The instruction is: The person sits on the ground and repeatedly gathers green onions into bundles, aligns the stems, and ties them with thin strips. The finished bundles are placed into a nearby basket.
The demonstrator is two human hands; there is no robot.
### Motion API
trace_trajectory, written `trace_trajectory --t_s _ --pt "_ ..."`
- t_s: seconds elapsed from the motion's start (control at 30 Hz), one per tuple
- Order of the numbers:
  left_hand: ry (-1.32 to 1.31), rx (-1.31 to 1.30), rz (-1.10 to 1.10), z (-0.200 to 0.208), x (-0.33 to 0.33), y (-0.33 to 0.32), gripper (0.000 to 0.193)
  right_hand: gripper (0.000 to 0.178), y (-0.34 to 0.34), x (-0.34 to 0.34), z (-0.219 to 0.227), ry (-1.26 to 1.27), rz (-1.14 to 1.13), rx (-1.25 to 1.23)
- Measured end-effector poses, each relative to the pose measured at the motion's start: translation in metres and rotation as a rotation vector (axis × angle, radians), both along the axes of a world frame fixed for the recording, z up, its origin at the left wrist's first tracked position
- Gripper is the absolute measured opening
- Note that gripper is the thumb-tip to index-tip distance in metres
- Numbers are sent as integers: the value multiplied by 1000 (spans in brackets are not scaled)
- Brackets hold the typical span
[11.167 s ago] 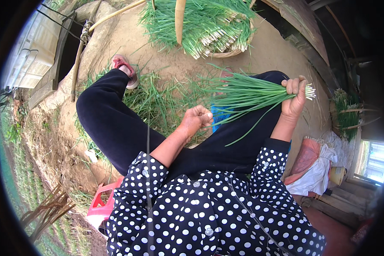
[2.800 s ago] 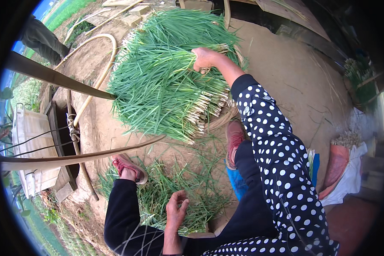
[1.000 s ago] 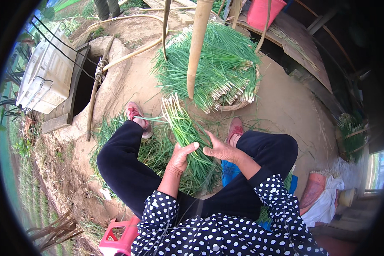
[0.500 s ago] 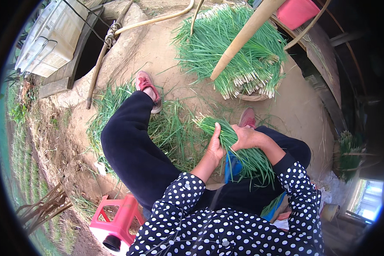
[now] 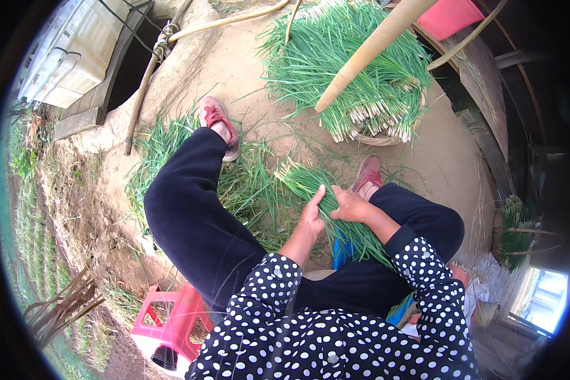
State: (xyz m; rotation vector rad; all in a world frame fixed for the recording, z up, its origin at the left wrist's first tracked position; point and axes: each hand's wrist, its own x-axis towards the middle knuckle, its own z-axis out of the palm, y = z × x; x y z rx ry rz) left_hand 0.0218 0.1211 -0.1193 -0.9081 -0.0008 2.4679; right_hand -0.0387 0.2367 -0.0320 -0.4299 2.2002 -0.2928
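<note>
As the green, white-ended stalk bundle [image 5: 307, 180] was gripped mid-frame by left hand [image 5: 311, 216] and right hand [image 5: 351, 206], stalks risked being shed through slackening.

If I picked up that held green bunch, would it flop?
The green bunch would probably flop at its leafy end, which spreads loosely beyond the right hand. The pale stem end may be stiffer, jutting fairly straight. Stalks might slip out, since no tie shows.
</note>
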Motion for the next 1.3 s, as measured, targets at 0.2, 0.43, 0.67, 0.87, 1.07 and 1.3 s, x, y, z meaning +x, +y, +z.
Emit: trace_trajectory --t_s 0.2,0.43,0.67,0.87,1.07,1.3 --pt "572 -136 137 58 -16 -43 55 101 -12 40 53 527 5 -342" --pt "529 -595 22 139 -4 -71 34 104 -1 36 121 -14 100 -439" --pt "642 -756 -171 191 17 -90 52 28 -3 -20 205 358 -590 -1165" --pt "692 -859 -233 198 40 -86 53 43 -64 -20 180 566 -355 -775" --pt "629 -808 -328 188 46 -92 55 15 -46 -34 166 504 -279 -808" --pt "590 -730 -341 183 45 -100 51 16 -8 -68 192 35 -713 -1263"
